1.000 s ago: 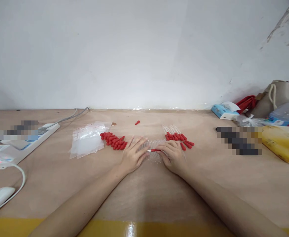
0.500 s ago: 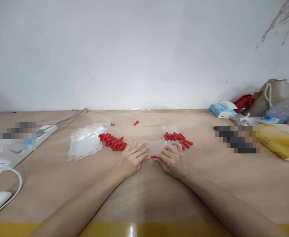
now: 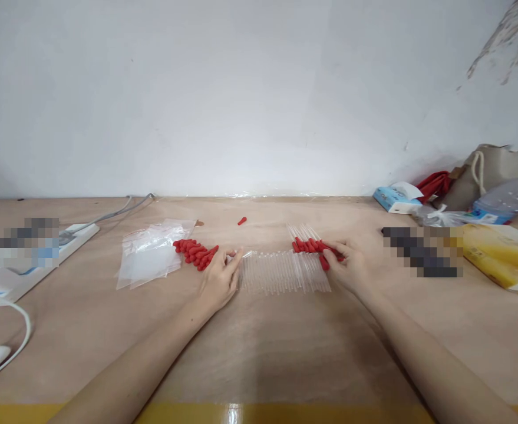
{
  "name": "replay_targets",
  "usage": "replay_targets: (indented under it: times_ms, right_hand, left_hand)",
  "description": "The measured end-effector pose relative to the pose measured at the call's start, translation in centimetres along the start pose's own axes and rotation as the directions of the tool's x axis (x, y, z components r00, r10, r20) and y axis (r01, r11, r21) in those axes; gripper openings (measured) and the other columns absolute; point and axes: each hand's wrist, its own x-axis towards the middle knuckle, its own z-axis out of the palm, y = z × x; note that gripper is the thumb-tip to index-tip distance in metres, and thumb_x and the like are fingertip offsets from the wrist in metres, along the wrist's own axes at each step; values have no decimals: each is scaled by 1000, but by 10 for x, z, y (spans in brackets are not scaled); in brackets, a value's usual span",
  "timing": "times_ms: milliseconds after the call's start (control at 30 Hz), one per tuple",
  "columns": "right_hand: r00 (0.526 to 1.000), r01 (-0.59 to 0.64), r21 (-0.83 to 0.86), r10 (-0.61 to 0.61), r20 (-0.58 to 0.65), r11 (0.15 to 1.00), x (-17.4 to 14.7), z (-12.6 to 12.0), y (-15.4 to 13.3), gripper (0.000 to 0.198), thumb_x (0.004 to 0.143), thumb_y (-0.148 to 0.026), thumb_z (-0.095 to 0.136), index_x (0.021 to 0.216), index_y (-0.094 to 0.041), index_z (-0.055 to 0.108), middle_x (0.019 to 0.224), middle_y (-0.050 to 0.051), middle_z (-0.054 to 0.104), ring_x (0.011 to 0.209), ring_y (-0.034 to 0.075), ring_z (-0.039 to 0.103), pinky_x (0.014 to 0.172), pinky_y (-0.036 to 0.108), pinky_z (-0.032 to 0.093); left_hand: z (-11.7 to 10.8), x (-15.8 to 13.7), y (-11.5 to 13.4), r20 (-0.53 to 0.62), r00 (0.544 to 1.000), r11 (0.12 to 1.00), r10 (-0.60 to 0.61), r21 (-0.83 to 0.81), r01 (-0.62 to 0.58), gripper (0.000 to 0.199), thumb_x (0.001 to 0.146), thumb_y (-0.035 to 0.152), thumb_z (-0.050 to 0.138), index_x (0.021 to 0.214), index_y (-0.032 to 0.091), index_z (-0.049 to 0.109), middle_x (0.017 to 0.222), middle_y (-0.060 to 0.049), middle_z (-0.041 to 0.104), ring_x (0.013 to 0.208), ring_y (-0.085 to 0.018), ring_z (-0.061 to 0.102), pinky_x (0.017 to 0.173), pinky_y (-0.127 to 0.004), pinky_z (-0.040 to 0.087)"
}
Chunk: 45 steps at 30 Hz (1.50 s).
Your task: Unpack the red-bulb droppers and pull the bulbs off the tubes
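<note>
A row of clear thin tubes (image 3: 280, 274) lies side by side in front of me. At its left end is my left hand (image 3: 217, 280), thumb apart from the bent fingers, which reach the edge of a pile of red rubber bulbs (image 3: 193, 253). Some of its fingertips are hidden. To the right, droppers with red bulbs (image 3: 307, 244) lie together, their clear tubes pointing away from me. My right hand (image 3: 349, 265) pinches a red-bulbed dropper (image 3: 339, 257) at the right side of this group; its fingers partly cover the bulb.
Clear plastic bags (image 3: 150, 256) lie left of the bulb pile. One loose red bulb (image 3: 241, 221) sits farther back. A power strip (image 3: 75, 238) with cables is at far left. On the right are a blue tissue pack (image 3: 395, 199), a yellow package (image 3: 501, 253) and a plastic bottle (image 3: 512, 197).
My hands have moved apart, uncovering the tube row. The right went right to the dropper group with a red bulb from the near middle; the left shifted left to the bulb pile.
</note>
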Motion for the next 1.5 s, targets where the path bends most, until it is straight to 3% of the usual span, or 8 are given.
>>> replay_targets:
  times_ms: [167,333,500,667,900,1033,1167,1500]
  right_hand:
    - [980,-158,-17,159,118,987,10,-22,18,30,69,-32,53,92,-15,62,74,5,62,56,12,53,52,25,43]
    - [977,-66,-187,102,186,980,6,-23,7,16,66,-35,55,70,-20,59,64,1,62,56,13,53,53,24,39]
    - [979,-23,-348,93,184,937,3,-20,2,13,67,-33,54,67,-21,58,64,-1,63,62,16,55,58,26,37]
    - [970,-15,-302,87,227,953,4,-20,3,21,72,-38,51,63,-22,62,69,0,65,67,16,57,62,27,38]
    - [989,-29,-290,71,133,957,1,-13,7,22,74,-37,49,71,-21,64,71,2,66,68,17,57,61,27,38]
    - [996,37,-314,-9,90,949,2,-3,2,20,74,-33,51,80,-21,65,81,3,66,80,19,56,69,29,37]
    - [991,112,-393,-72,115,913,11,10,-18,23,77,-33,49,87,-24,67,88,4,63,85,19,53,73,32,32]
    - [986,28,-617,80,146,787,35,44,-40,32,78,-37,44,69,-19,68,88,11,60,90,26,47,72,39,28]
  left_hand:
    - [2,-1,-4,28,999,998,-18,-63,20,41,85,16,36,125,17,45,83,-7,47,74,-16,49,63,-28,45]
    - [4,-2,-5,19,1000,996,-5,-89,6,24,84,14,39,98,18,58,81,-5,55,74,-14,53,67,-26,47]
    - [4,-2,-2,50,997,989,67,-134,-60,17,82,13,43,81,18,59,78,-4,59,72,-14,56,67,-26,49]
    - [6,-5,1,61,998,983,27,-181,-15,15,80,25,50,85,18,62,88,-6,61,79,-16,59,74,-30,50]
    - [-4,-2,6,144,988,991,52,-129,-33,36,75,39,57,103,17,61,101,-10,61,92,-23,56,82,-39,46]
    - [-10,1,4,332,931,987,149,-112,-118,52,75,49,55,119,22,52,123,-8,53,116,-28,44,96,-49,34]
    - [-9,1,0,438,875,975,205,-174,-141,49,80,47,50,124,24,47,126,-7,51,123,-25,39,104,-51,21]
    - [-8,-3,-2,457,873,979,172,-177,-100,44,82,43,48,122,23,49,128,-7,49,124,-24,37,105,-51,19]
